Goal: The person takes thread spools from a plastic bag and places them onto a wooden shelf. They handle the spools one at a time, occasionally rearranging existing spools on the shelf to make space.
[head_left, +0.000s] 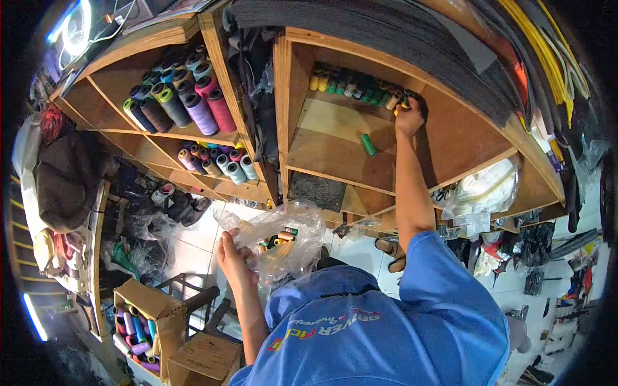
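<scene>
My left hand (237, 260) is closed on the edge of a clear plastic bag (308, 222), which hangs open in front of my shirt. Small thread spools (284, 238) in yellow, black, green and peach show inside it. Up in the right shelf compartment, my right hand (410, 117) pinches a small yellow thread spool (400, 109) at the right end of a row. That row of small spools (351, 89), yellow, green, grey and tan, stands along the back of the shelf. One green spool (368, 145) lies apart on its side, nearer the shelf's front edge.
Large thread cones (201, 114) fill shelf sections on the left, with smaller cones (237, 168) below. A cardboard box (143, 302) of cones stands lower left. A wrapped white bundle (486, 186) sits under the right shelf. Dark fabric (386, 35) drapes over the cabinet top.
</scene>
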`<state>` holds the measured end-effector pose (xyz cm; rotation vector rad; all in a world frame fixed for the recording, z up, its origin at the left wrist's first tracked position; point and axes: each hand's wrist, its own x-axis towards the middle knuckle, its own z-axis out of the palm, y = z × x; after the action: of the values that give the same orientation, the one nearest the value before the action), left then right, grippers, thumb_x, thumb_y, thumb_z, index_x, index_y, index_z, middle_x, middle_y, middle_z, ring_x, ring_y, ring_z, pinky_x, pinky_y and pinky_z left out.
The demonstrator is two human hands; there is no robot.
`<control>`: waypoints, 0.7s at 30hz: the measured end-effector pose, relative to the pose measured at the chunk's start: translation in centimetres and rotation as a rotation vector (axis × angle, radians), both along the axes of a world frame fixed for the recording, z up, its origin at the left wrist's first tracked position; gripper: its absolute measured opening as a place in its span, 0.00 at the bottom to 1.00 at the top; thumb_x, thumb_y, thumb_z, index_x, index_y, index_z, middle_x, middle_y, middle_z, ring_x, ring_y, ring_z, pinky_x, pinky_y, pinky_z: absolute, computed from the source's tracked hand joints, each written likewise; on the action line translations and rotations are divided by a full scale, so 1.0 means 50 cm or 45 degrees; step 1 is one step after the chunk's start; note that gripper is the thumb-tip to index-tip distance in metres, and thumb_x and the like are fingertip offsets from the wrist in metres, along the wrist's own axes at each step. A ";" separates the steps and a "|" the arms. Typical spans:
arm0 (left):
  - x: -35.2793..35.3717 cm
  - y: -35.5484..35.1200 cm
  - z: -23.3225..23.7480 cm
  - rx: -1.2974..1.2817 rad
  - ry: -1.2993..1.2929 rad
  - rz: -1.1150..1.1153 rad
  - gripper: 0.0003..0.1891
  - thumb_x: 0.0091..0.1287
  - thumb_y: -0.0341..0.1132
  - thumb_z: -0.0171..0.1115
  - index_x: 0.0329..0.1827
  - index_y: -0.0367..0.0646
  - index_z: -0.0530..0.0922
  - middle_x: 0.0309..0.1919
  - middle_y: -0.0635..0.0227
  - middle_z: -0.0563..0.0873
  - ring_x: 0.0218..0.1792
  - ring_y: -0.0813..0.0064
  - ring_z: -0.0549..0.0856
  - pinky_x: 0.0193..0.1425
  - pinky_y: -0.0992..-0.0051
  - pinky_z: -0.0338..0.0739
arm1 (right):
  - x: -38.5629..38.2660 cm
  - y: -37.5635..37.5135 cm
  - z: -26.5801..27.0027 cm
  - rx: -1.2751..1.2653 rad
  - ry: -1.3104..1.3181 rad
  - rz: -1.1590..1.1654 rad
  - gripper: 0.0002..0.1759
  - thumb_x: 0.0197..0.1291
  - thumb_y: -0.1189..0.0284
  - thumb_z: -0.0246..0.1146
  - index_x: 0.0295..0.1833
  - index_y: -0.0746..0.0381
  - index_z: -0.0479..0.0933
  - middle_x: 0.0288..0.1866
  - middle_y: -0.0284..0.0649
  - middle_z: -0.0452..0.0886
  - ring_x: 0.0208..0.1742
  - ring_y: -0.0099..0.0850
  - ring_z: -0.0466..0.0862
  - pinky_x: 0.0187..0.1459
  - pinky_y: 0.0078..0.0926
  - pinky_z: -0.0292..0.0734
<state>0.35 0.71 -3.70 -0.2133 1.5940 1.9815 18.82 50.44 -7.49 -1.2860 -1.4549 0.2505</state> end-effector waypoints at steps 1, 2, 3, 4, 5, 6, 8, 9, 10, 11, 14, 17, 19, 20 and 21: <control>-0.001 -0.002 0.001 -0.004 -0.018 0.004 0.18 0.72 0.48 0.48 0.40 0.41 0.75 0.22 0.72 0.74 0.13 0.87 0.65 0.15 0.85 0.55 | -0.002 0.002 -0.004 0.012 0.003 -0.016 0.19 0.51 0.69 0.68 0.49 0.61 0.77 0.43 0.41 0.82 0.45 0.38 0.82 0.47 0.33 0.78; -0.001 -0.003 0.002 -0.007 -0.035 0.007 0.17 0.72 0.48 0.48 0.41 0.41 0.75 0.22 0.72 0.74 0.13 0.87 0.65 0.15 0.85 0.55 | -0.006 0.007 -0.006 0.006 -0.139 -0.114 0.19 0.51 0.70 0.68 0.49 0.62 0.77 0.42 0.42 0.81 0.45 0.37 0.82 0.47 0.33 0.77; -0.001 -0.002 0.004 -0.023 -0.018 0.010 0.18 0.72 0.48 0.48 0.41 0.41 0.75 0.21 0.72 0.73 0.13 0.87 0.64 0.15 0.85 0.54 | -0.010 0.002 0.003 0.001 -0.280 -0.212 0.19 0.51 0.71 0.68 0.49 0.63 0.76 0.42 0.42 0.81 0.45 0.37 0.82 0.47 0.32 0.77; 0.000 -0.001 0.006 -0.039 0.000 0.012 0.18 0.72 0.48 0.48 0.41 0.41 0.75 0.19 0.73 0.73 0.13 0.87 0.64 0.15 0.84 0.54 | -0.010 -0.003 0.013 -0.032 -0.282 -0.215 0.19 0.51 0.71 0.68 0.49 0.63 0.76 0.41 0.42 0.80 0.45 0.37 0.82 0.46 0.32 0.77; 0.000 -0.001 0.008 -0.056 0.019 0.013 0.18 0.72 0.48 0.48 0.41 0.41 0.75 0.18 0.73 0.72 0.13 0.87 0.64 0.14 0.84 0.54 | -0.011 -0.010 0.023 -0.067 -0.284 -0.217 0.18 0.51 0.71 0.68 0.48 0.63 0.76 0.41 0.43 0.80 0.45 0.36 0.82 0.46 0.32 0.77; -0.001 -0.001 0.005 -0.060 0.030 0.028 0.18 0.72 0.48 0.48 0.41 0.40 0.75 0.17 0.74 0.71 0.12 0.87 0.64 0.14 0.84 0.53 | -0.011 -0.013 0.028 -0.100 -0.287 -0.219 0.18 0.50 0.72 0.68 0.48 0.62 0.76 0.40 0.43 0.80 0.45 0.36 0.82 0.45 0.31 0.77; -0.003 0.001 -0.003 -0.067 0.054 0.060 0.18 0.72 0.48 0.48 0.41 0.40 0.75 0.15 0.75 0.70 0.12 0.87 0.63 0.13 0.84 0.52 | 0.018 0.097 -0.077 0.068 0.084 0.001 0.17 0.49 0.72 0.69 0.46 0.62 0.76 0.39 0.43 0.81 0.44 0.37 0.82 0.44 0.31 0.77; -0.004 0.001 -0.002 -0.070 0.058 0.058 0.18 0.72 0.48 0.48 0.41 0.40 0.75 0.15 0.75 0.70 0.12 0.87 0.63 0.13 0.84 0.52 | 0.029 0.137 -0.116 0.081 0.172 0.061 0.17 0.48 0.72 0.69 0.45 0.62 0.76 0.38 0.43 0.81 0.43 0.37 0.83 0.44 0.32 0.77; -0.004 0.001 0.001 -0.072 0.062 0.055 0.18 0.72 0.48 0.48 0.41 0.40 0.75 0.15 0.75 0.70 0.12 0.87 0.63 0.13 0.83 0.52 | 0.030 0.146 -0.122 0.094 0.261 0.120 0.17 0.48 0.72 0.69 0.44 0.62 0.76 0.37 0.43 0.82 0.42 0.37 0.83 0.43 0.32 0.78; -0.004 0.000 0.002 -0.074 0.065 0.052 0.18 0.72 0.48 0.48 0.41 0.40 0.75 0.15 0.75 0.70 0.12 0.87 0.63 0.13 0.83 0.52 | 0.033 0.151 -0.131 0.057 0.169 0.055 0.17 0.48 0.72 0.69 0.44 0.63 0.76 0.36 0.43 0.82 0.41 0.37 0.83 0.43 0.32 0.78; -0.007 -0.010 0.004 -0.004 0.040 0.020 0.19 0.72 0.49 0.48 0.41 0.40 0.75 0.17 0.73 0.72 0.12 0.87 0.64 0.14 0.83 0.54 | -0.003 0.001 0.006 -0.176 -0.214 -0.207 0.17 0.47 0.72 0.69 0.43 0.63 0.77 0.33 0.42 0.83 0.38 0.36 0.84 0.42 0.33 0.78; -0.003 -0.008 0.023 -0.074 0.053 -0.002 0.19 0.71 0.49 0.49 0.40 0.40 0.75 0.18 0.73 0.73 0.13 0.87 0.65 0.15 0.84 0.55 | -0.006 -0.022 0.027 -0.244 -0.296 -0.250 0.16 0.47 0.71 0.70 0.43 0.63 0.77 0.32 0.42 0.83 0.37 0.36 0.84 0.41 0.33 0.78; -0.009 -0.011 0.007 -0.025 0.053 0.011 0.18 0.71 0.49 0.49 0.40 0.40 0.75 0.19 0.73 0.74 0.13 0.87 0.65 0.16 0.84 0.56 | -0.003 -0.023 0.027 -0.254 -0.322 -0.265 0.16 0.47 0.70 0.70 0.42 0.63 0.77 0.32 0.43 0.83 0.36 0.37 0.84 0.40 0.34 0.79; -0.010 -0.011 -0.001 -0.002 0.051 0.016 0.18 0.71 0.48 0.50 0.40 0.40 0.75 0.19 0.73 0.74 0.13 0.87 0.65 0.16 0.84 0.56 | 0.000 -0.022 0.027 -0.264 -0.337 -0.275 0.16 0.47 0.70 0.70 0.42 0.63 0.78 0.32 0.43 0.83 0.36 0.37 0.84 0.40 0.34 0.79; -0.009 -0.011 -0.004 -0.001 0.051 0.013 0.18 0.71 0.48 0.50 0.40 0.40 0.75 0.20 0.73 0.74 0.13 0.87 0.65 0.16 0.84 0.57 | 0.001 -0.031 0.033 -0.276 -0.352 -0.285 0.16 0.48 0.69 0.70 0.42 0.63 0.78 0.32 0.43 0.83 0.36 0.37 0.84 0.40 0.34 0.79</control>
<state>-0.12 0.17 -3.92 -0.1838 1.6218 2.0042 18.87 48.88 -5.82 -1.6999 -1.5275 0.0839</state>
